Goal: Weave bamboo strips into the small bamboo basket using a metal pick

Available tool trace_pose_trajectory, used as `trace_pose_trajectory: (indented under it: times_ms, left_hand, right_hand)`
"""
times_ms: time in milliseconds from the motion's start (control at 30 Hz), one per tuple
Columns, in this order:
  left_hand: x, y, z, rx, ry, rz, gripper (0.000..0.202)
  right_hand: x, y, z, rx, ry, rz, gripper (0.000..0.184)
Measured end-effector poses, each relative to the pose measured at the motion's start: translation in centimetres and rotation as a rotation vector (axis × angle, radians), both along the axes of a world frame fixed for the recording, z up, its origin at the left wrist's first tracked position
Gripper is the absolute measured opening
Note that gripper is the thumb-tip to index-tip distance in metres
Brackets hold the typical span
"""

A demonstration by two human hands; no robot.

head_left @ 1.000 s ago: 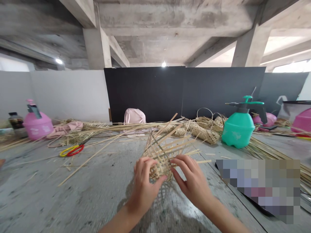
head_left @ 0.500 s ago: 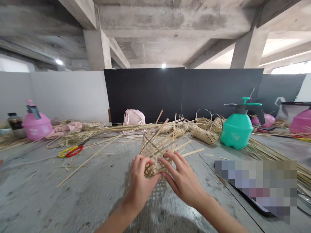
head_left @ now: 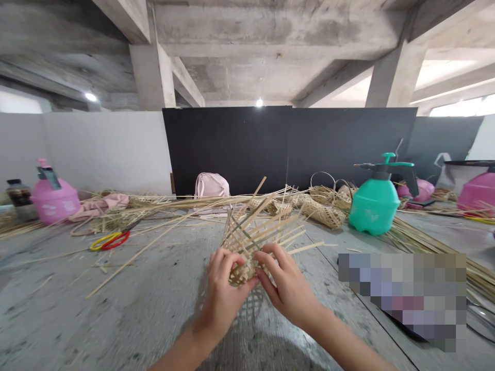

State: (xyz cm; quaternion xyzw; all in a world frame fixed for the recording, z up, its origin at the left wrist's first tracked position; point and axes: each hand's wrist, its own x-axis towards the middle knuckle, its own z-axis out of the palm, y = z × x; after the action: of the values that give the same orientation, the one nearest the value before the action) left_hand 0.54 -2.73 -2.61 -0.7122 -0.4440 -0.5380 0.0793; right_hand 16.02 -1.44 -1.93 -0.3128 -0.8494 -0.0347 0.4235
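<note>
A small half-woven bamboo basket [head_left: 247, 241] is held up above the grey table [head_left: 127, 304], its loose strips fanning up and to the right. My left hand [head_left: 224, 288] curls round its near left edge, fingers hooked over the weave. My right hand [head_left: 284, 286] grips the near right side, fingertips pressed onto the strips. Both hands meet at the basket's lower rim.
Loose bamboo strips [head_left: 154, 206] litter the table's far side. Red and yellow scissors [head_left: 108, 240] lie left. A pink sprayer [head_left: 52, 198] stands far left, a green sprayer [head_left: 373, 203] right. Woven pieces [head_left: 323, 211] lie behind, a pink bag [head_left: 212, 185] at the back.
Both hands and the basket have shifted slightly left, and the basket has been turned a little so its loose strips stand more upright. My right hand's fingers have closed tighter on the weave.
</note>
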Motion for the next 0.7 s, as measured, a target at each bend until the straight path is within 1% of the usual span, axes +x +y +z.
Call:
trace_pose_trajectory:
  times_ms: [233,367,500,600,700]
  left_hand:
    - [-0.2,0.3,-0.4,0.017,0.094,0.017,0.031]
    - [-0.2,0.3,-0.3,0.013,0.090,0.024,0.028]
    - [-0.3,-0.1,1.0,-0.040,-0.041,-0.004,0.026]
    - [-0.5,-0.6,2.1,-0.120,-0.139,-0.033,0.023]
    - [-0.7,-0.7,2.7,-0.170,-0.185,-0.043,0.018]
  right_hand:
    - [-0.2,0.3,-0.8,-0.031,0.029,0.015,0.015]
    - [-0.2,0.5,-0.9,-0.025,0.038,0.008,0.015]
    - [0.2,0.2,-0.5,0.071,0.061,-0.005,0.021]
    - [0.5,-0.3,0.0,0.144,0.060,-0.020,0.022]
    - [0.5,-0.6,0.3,0.153,0.041,-0.074,0.024]
